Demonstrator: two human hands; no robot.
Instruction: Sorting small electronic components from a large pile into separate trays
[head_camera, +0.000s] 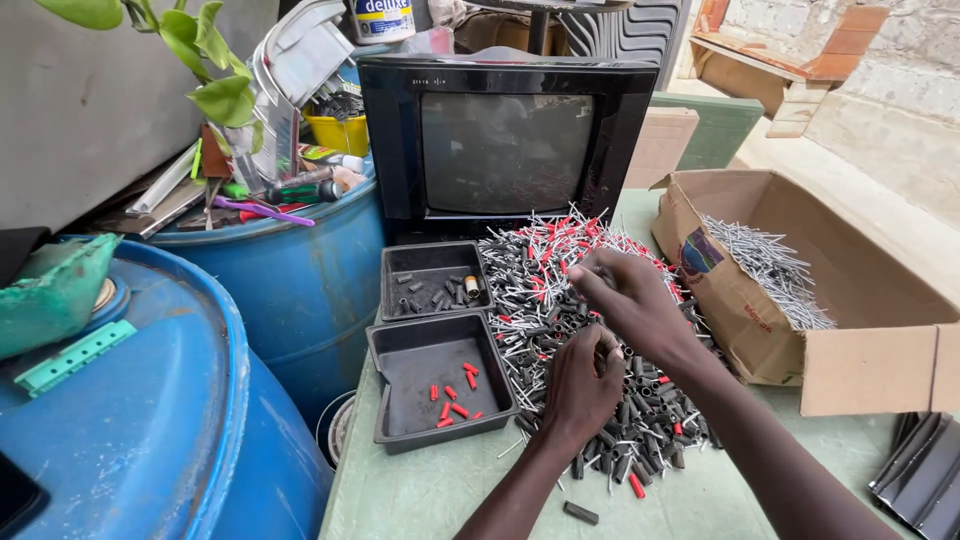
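A big heap of small black, red and silver connector pieces covers the green table in front of an old black television. My left hand rests on the near part of the heap, its fingers curled into the pieces. My right hand reaches in from the right and pinches a small piece at the heap's middle. Left of the heap stand two black trays: the near tray holds several red sleeves, the far tray holds several black sleeves.
An open cardboard box with thin silver pins sits at the right. Two blue drums with clutter and a plant stand at the left. Dark metal strips lie at the lower right. A loose black sleeve lies near the table's front.
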